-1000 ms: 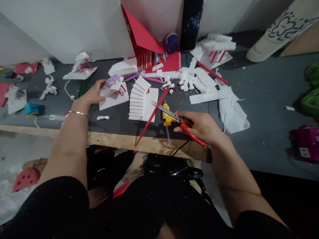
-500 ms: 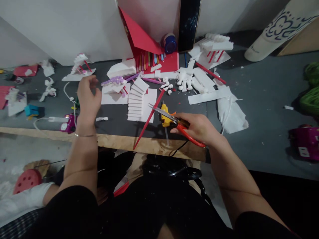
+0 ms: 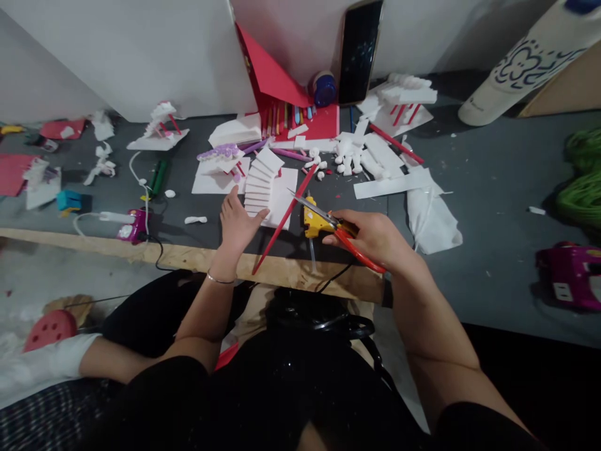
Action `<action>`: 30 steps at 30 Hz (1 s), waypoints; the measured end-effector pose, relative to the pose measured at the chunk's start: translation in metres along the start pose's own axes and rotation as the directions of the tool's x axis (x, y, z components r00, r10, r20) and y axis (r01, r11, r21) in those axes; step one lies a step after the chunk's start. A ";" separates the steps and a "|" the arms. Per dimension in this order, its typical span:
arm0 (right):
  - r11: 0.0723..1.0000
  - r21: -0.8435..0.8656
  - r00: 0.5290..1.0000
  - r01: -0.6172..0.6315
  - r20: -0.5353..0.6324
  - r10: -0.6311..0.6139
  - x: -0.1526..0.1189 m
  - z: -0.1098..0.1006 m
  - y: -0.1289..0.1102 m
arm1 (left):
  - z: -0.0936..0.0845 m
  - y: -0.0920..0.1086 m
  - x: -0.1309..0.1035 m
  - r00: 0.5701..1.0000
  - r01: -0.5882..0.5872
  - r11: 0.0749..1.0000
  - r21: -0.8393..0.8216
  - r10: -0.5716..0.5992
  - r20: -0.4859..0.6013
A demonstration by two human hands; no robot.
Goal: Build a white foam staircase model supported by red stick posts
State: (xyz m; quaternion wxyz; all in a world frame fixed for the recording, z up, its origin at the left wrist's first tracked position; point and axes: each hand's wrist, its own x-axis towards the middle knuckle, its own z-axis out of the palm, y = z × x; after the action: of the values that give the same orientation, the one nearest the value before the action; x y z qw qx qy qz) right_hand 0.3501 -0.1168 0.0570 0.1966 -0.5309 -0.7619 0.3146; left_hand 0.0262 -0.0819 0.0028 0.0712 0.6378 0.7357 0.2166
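Observation:
My right hand [image 3: 369, 235] grips a pair of scissors [image 3: 350, 241] with red handles, its blades pointing left over a red stick [image 3: 286, 216]. Spread fingers of my left hand [image 3: 240, 220] are at the lower left edge of a small white stepped staircase model [image 3: 258, 185]; whether they touch it I cannot tell. The staircase stands on a white card base [image 3: 287, 181]. Under the scissor blades lies a yellow hot glue gun [image 3: 312, 219]. A purple-topped model [image 3: 218, 156] sits just beyond my left hand.
Behind are a red folder [image 3: 277, 69], a blue-lidded jar [image 3: 323, 89] and an upright phone [image 3: 360, 53]. White scraps and a white figure [image 3: 348, 153] lie mid-table. A bottle [image 3: 502, 75] and green yarn [image 3: 582, 175] stand right. Another person's sleeve [image 3: 47, 369] shows lower left.
My left hand has come right and down, from near the left-hand white model to the staircase model. My right hand stays almost in place with the scissors.

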 end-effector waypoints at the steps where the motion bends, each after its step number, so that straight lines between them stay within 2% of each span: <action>1: 1.000 0.005 1.000 0.004 -0.005 -0.004 0.000 0.000 0.000 | 0.002 -0.002 0.000 0.999 0.023 1.000 0.009 -0.023 0.037; 4: 1.000 0.020 1.000 0.012 -0.008 -0.012 0.000 -0.001 0.001 | 0.007 -0.006 0.002 0.993 0.022 1.000 0.000 -0.022 0.116; 7: 1.000 0.024 1.000 0.019 -0.009 -0.019 0.000 -0.001 0.002 | 0.010 -0.010 0.010 0.985 -0.038 0.999 -0.036 0.043 0.168; 13: 0.999 -0.003 0.999 0.038 -0.006 -0.038 0.001 0.001 0.003 | 0.004 -0.017 0.027 0.947 -0.147 0.988 -0.044 0.154 0.281; 15: 0.999 -0.005 0.999 0.034 -0.002 -0.034 0.001 0.001 0.003 | -0.003 -0.014 0.026 0.952 -0.172 0.984 -0.045 0.178 0.249; 17: 1.000 -0.013 1.000 0.024 0.002 -0.024 0.001 0.002 0.002 | -0.014 -0.003 0.020 0.968 -0.196 0.978 -0.079 0.205 0.145; 19: 0.999 -0.027 1.000 0.017 0.012 -0.017 0.001 0.001 0.001 | -0.026 0.014 0.009 0.976 -0.205 0.964 -0.167 0.213 0.034; 21: 0.999 -0.038 1.000 0.021 0.021 -0.021 0.001 0.001 0.000 | -0.036 0.036 -0.002 0.977 -0.194 0.933 -0.302 0.211 0.026; 24: 0.999 -0.043 0.999 0.028 0.028 -0.027 0.001 0.001 0.000 | -0.039 0.068 -0.014 0.939 -0.084 0.841 -0.534 0.246 0.240; 26: 0.999 -0.036 0.999 0.026 0.026 -0.025 0.001 0.001 0.001 | -0.036 0.083 -0.017 0.880 0.074 0.756 -0.650 0.257 0.399; 28: 0.999 -0.020 1.000 0.027 0.015 -0.027 0.001 0.002 0.002 | -0.032 0.093 -0.017 0.823 0.237 0.676 -0.698 0.242 0.514; 30: 1.000 -0.005 1.000 0.027 0.001 -0.027 0.001 0.002 0.003 | -0.030 0.098 -0.016 0.788 0.363 0.620 -0.695 0.193 0.584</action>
State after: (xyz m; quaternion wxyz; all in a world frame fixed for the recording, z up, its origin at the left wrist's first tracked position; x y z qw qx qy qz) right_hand 0.3503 -0.1157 0.0532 0.1990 -0.5208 -0.7700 0.3102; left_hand 0.1065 -0.0950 0.0671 0.5833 0.5378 0.5341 0.2920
